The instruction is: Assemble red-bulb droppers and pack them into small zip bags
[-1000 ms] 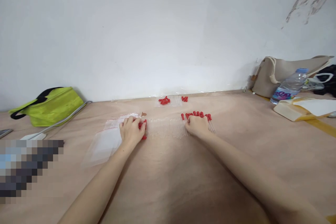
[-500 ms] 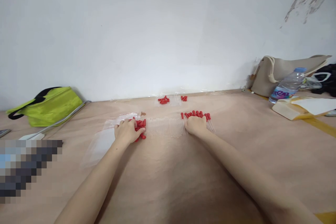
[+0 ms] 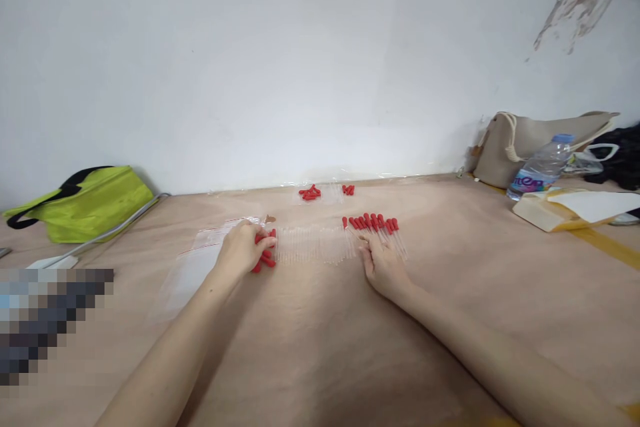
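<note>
My left hand (image 3: pixel 243 248) is at the small pile of red rubber bulbs (image 3: pixel 267 259), thumb and fingers closed on one bulb. In my right hand (image 3: pixel 384 268) a thin clear tube (image 3: pixel 354 233) is pinched, its end pointing up and left. Between the hands lies a row of thin clear tubes (image 3: pixel 305 245), side by side. Beyond my right hand, several droppers (image 3: pixel 373 220) lie together, red bulbs on the far ends of their clear tubes. My right hand partly hides them.
Clear plastic bags (image 3: pixel 197 267) lie under and left of my left hand. Near the wall are more red bulbs (image 3: pixel 310 193) and bulb-tipped tubes (image 3: pixel 349 191). A green pouch (image 3: pixel 100 203) is at left; a water bottle (image 3: pixel 537 170), beige bag (image 3: pixel 500 147) and envelope (image 3: pixel 545 210) are at right.
My right hand has drawn back from the bulb-tipped droppers and turned, now showing a clear tube in its fingers. My left hand's fingers have closed together at the bulb pile.
</note>
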A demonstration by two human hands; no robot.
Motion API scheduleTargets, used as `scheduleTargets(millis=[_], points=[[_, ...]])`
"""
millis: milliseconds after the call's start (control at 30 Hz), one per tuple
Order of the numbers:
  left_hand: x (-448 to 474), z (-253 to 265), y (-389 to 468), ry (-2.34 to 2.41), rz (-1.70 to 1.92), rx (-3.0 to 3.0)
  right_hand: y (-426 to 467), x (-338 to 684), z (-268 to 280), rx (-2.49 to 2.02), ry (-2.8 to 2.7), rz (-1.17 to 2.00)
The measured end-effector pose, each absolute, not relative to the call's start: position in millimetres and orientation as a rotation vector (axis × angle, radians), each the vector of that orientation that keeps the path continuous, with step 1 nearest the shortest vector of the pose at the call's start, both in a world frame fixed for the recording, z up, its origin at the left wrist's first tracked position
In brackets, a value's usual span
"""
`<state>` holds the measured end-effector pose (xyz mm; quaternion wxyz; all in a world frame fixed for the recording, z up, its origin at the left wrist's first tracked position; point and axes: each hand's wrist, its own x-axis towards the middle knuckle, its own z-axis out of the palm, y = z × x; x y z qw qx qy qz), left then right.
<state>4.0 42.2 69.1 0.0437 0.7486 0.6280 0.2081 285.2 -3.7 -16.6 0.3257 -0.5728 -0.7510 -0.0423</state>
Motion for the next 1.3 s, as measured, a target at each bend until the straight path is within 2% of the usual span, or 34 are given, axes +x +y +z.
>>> scheduleTargets(millis=[167, 300, 533, 933, 1300], points=[[49, 27, 25, 1.427, 0.972, 1.992, -6, 287, -22, -1.300, -1.998, 0.000], [72, -8, 14, 1.081, 1.000, 1.862, -9, 286, -19, -1.296, -2.024, 0.036], [67, -14, 13, 1.101, 0.916, 2.060, -9, 282, -16, -1.209, -2.100, 0.085], [70, -10, 11, 1.055, 0.906, 2.035, -11, 279, -14, -1.193, -2.202, 0.033], [71, -7, 7, 1.047, 0.911, 2.164, -8, 279, -19, -1.125, -2.213, 0.119]])
